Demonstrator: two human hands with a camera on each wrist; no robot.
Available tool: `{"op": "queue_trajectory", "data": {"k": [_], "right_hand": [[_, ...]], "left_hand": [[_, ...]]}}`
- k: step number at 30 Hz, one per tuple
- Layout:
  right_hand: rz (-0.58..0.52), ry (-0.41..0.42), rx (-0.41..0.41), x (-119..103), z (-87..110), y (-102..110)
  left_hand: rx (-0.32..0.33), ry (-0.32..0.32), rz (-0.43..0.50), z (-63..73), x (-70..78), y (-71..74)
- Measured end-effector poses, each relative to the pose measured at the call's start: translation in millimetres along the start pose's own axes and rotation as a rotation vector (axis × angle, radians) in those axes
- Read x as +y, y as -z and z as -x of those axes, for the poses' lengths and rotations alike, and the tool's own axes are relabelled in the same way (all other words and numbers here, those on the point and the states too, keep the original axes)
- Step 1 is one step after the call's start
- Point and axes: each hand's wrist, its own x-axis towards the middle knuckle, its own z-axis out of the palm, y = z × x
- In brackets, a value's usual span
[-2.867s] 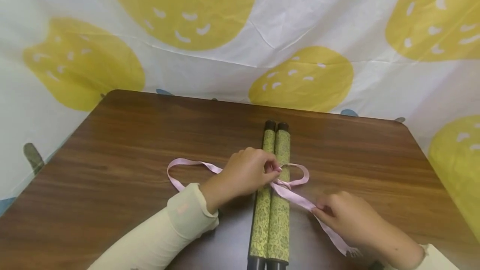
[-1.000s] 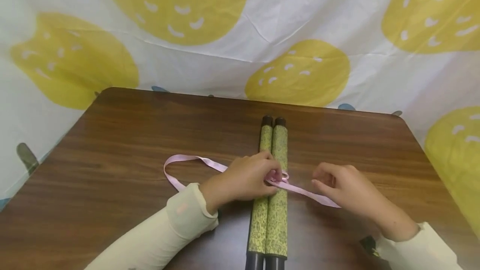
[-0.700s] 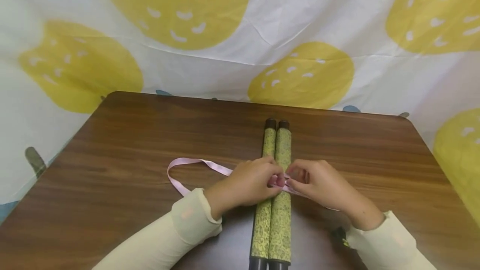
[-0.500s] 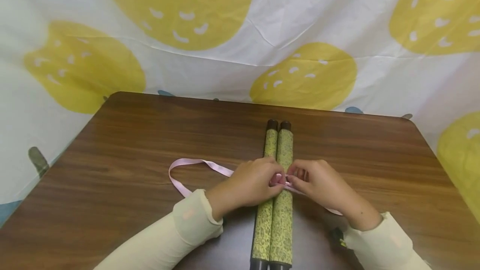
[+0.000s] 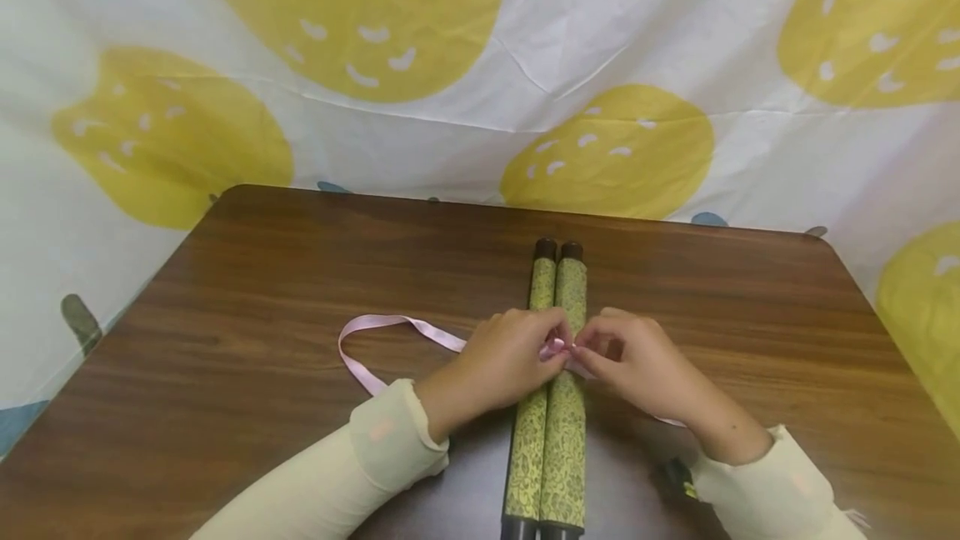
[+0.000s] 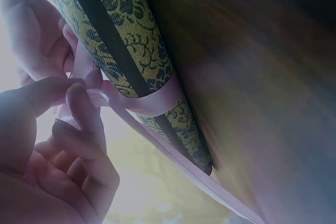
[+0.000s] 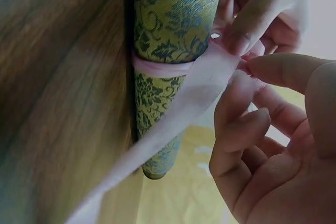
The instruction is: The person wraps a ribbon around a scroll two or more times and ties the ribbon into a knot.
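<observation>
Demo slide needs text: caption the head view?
Left hand and right hand pinch a pink fabric ribbon over two yellow-green patterned cylindrical rolls on a brown wood-grain table.

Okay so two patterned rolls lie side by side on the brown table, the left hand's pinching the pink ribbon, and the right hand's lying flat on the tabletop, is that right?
Not quite: the right hand isn't flat on the table. It pinches the pink ribbon too, as the right wrist view shows. The patterned rolls and the left hand are as you said.
</observation>
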Motion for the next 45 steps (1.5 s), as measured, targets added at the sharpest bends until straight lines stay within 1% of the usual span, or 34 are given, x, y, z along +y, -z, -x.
{"op": "queue_trajectory", "data": {"k": [3, 6, 9, 12, 16, 20, 24, 31, 34, 40, 43, 45], "right_hand": [[-0.073, -0.015, -0.017, -0.7, 0.7, 0.3], [-0.157, -0.076, -0.061, -1.8, 1.6, 0.7], [-0.203, -0.128, -0.094, -2.9, 2.0, 1.4], [-0.219, -0.157, -0.120, -3.6, 1.4, 1.7], [-0.216, -0.174, -0.142, -4.3, -0.1, 2.0], [-0.260, -0.211, -0.147, -3.9, -0.4, 1.8], [-0.296, -0.246, -0.174, -2.0, 0.1, 1.3], [-0.311, -0.243, -0.240, 1.0, 0.3, 3.9], [-0.317, -0.254, -0.261, 1.6, 0.9, 3.7], [-0.311, -0.198, -0.244, 3.1, 0.4, 0.2], [-0.314, -0.191, -0.239, 3.0, 0.6, 0.3], [-0.315, -0.187, -0.242, 2.9, 0.9, 0.8]], "left_hand": [[-0.002, 0.006, 0.001, -0.3, 0.5, 0.0], [0.008, 0.004, 0.002, -0.3, 0.9, 0.4], [0.025, -0.011, 0.001, -0.6, 0.8, 1.3], [0.032, -0.030, 0.007, -0.6, 0.2, 2.0], [0.029, -0.047, 0.046, -0.3, -0.7, 1.8], [0.029, -0.059, 0.096, -1.0, -1.2, 0.9], [0.007, -0.060, 0.139, -1.1, -2.2, -1.0], [0.003, -0.072, 0.190, -1.5, -4.0, -2.6], [-0.014, -0.071, 0.211, -0.8, -4.0, -2.7], [-0.055, -0.075, 0.256, -1.6, -5.0, -1.3], [-0.086, -0.074, 0.306, -1.5, -5.8, 0.9], [-0.114, -0.057, 0.343, -0.9, -6.1, 3.1]]}}
